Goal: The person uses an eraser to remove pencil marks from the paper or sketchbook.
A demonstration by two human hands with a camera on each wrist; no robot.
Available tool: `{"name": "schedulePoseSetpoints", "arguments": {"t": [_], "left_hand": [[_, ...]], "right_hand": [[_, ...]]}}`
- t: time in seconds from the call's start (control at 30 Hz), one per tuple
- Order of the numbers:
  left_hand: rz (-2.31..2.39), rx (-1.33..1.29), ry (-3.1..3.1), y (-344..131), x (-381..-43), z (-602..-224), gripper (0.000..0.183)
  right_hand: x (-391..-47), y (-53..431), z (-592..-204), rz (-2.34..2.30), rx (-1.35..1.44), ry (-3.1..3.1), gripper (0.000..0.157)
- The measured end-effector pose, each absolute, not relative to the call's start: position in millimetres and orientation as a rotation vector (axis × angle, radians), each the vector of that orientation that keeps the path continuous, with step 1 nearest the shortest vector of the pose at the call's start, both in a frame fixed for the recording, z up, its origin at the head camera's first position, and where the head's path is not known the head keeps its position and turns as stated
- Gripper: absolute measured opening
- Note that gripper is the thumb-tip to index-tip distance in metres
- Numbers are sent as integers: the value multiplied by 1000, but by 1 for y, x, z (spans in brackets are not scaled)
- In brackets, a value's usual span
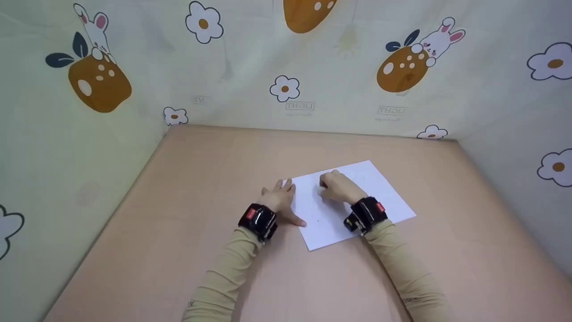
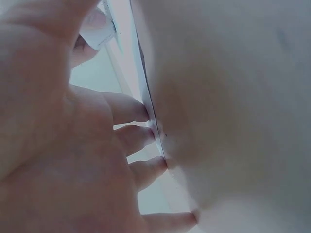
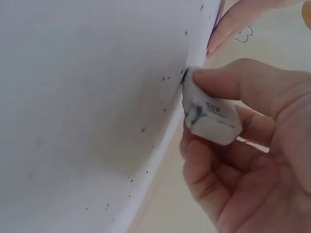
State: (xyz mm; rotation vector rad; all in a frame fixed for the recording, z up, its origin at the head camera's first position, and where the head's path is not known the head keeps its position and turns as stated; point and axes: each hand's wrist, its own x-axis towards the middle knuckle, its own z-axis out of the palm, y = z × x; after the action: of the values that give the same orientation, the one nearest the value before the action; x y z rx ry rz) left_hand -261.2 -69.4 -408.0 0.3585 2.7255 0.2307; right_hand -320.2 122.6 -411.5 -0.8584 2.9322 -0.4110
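Note:
A white eraser (image 3: 214, 116) with dark smudges and "4B" printed on it is pinched between the thumb and fingers of my right hand (image 1: 342, 186). Its smudged end touches the white sheet of paper (image 1: 371, 183), where dark crumbs (image 3: 164, 109) lie scattered. In the head view my hand hides the eraser. My left hand (image 1: 279, 200) rests at the paper's left edge with its fingers spread, thumb on the sheet and fingertips by the border. A small part of the eraser also shows in the left wrist view.
The paper lies at an angle on a light brown tabletop (image 1: 201, 179). Pale cloth walls (image 1: 250, 58) with flower and rabbit prints rise behind the table and along both sides. A black wrist camera (image 1: 258, 222) is strapped on the left wrist, another (image 1: 367, 214) on the right.

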Motion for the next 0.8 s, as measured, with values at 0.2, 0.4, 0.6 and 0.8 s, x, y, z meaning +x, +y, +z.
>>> {"name": "schedulePoseSetpoints", "arguments": {"t": [0.2, 0.4, 0.6, 0.8], "left_hand": [[205, 356, 2721, -68, -260, -408, 117], [204, 364, 2735, -68, -259, -408, 116], [196, 364, 2726, -67, -261, -407, 116], [191, 357, 2718, -67, -262, -407, 117]], "right_hand": [[-322, 128, -413, -335, -648, 3065, 7], [-320, 116, -412, -424, -930, 2903, 12], [-324, 119, -412, -326, -686, 3123, 3], [-323, 111, -412, -336, -819, 3069, 4]]}}
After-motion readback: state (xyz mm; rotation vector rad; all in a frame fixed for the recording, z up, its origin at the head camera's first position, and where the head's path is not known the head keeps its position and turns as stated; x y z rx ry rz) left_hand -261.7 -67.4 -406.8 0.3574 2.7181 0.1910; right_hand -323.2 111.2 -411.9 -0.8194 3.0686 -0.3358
